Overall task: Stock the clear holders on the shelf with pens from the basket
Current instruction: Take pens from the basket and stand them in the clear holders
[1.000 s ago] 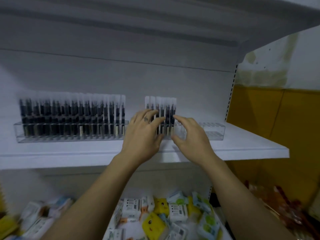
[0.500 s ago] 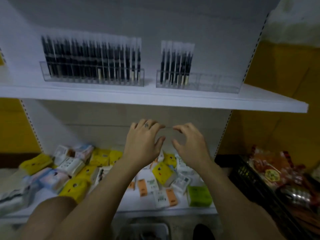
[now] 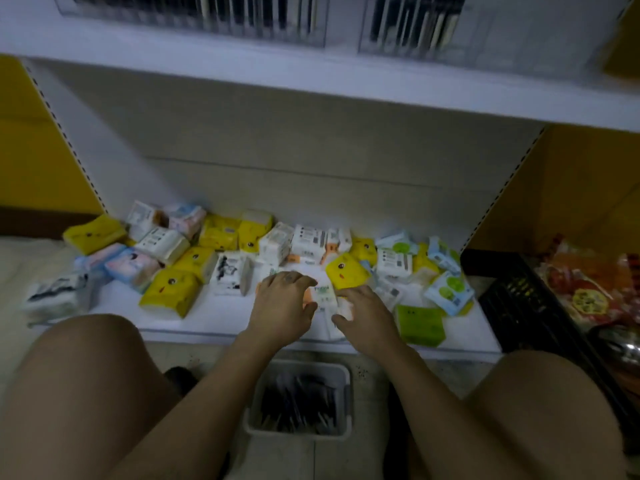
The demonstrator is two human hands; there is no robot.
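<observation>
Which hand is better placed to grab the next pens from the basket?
Left, marginally. Both hands are empty, but the left hand hangs in line with the basket; the right hand sits just past its right rim.

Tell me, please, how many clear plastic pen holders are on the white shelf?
2. One clear plastic pen holder sits left on the white shelf, full of dark pens; the other holder, right of it, is partly filled. More may be off-frame.
</observation>
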